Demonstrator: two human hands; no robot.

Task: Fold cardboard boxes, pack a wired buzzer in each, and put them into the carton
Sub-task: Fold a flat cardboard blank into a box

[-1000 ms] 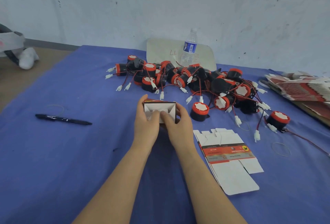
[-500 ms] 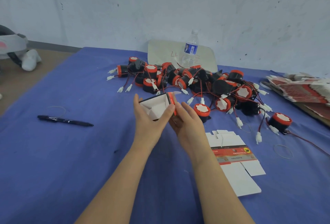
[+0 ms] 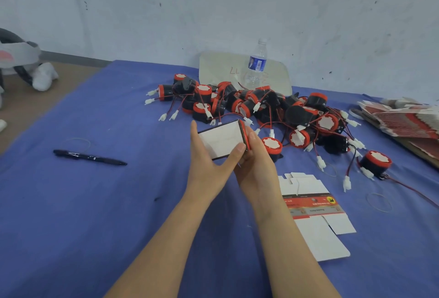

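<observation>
Flat white and red cardboard boxes (image 3: 313, 214): a few lie unfolded on the blue tabletop (image 3: 95, 202), near the front edge, to the right of the arms.
Left hand (image 3: 209, 162): it grips the small white and red cardboard box (image 3: 221, 141), thumb on the near corner, fingers along the left side.
Right hand (image 3: 255, 167): it is wrapped round the right end of the same box.
Small box: it is held up in the air over the middle of the tabletop. A white side faces the camera. I cannot tell if that is the inside or a shut flap. I see no buzzer in it.
Job so far: I think one box is only being folded into shape. Packing it is not yet done.
Black pen (image 3: 88, 156): it lies toward the left edge.
Round black and red wired buzzers (image 3: 249, 107): a big tangled pile waits just past the hands, none of them boxed.
Big stack of flat red and white boxes (image 3: 403, 119): it sits at the right edge, so lots are left to fold.
Clear plastic water bottle (image 3: 256, 64): it stands at the far edge.
Carton: not in sight.
</observation>
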